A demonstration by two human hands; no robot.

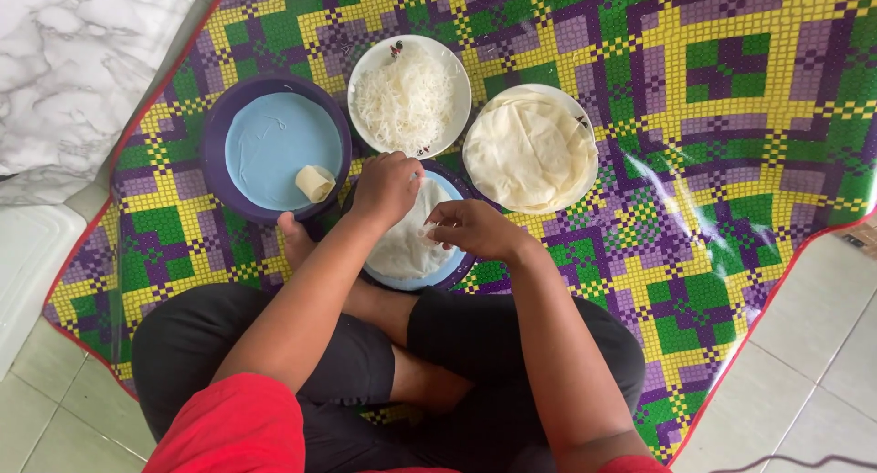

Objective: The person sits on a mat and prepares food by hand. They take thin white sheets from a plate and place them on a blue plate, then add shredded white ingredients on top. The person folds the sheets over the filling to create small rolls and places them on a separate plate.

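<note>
Head view: both hands worked a white wrapper sheet (pixel 406 240) on the blue plate (pixel 438 276) at centre. Left hand (pixel 385 188) pressed it, curled; right hand (pixel 470 228) pinched its edge. One finished roll (pixel 315 182) lay at ten o'clock; noodles (pixel 404 98) and stacked wrappers (pixel 528 151) remained.

noodle plate (pixel 410 98), wrapper plate (pixel 530 148) ahead, mat (pixel 731 162) rightward open

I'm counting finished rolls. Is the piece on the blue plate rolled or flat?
Rolled: the small pale roll sits as a short tube near the right edge of the blue plate, apart from both hands.
</note>
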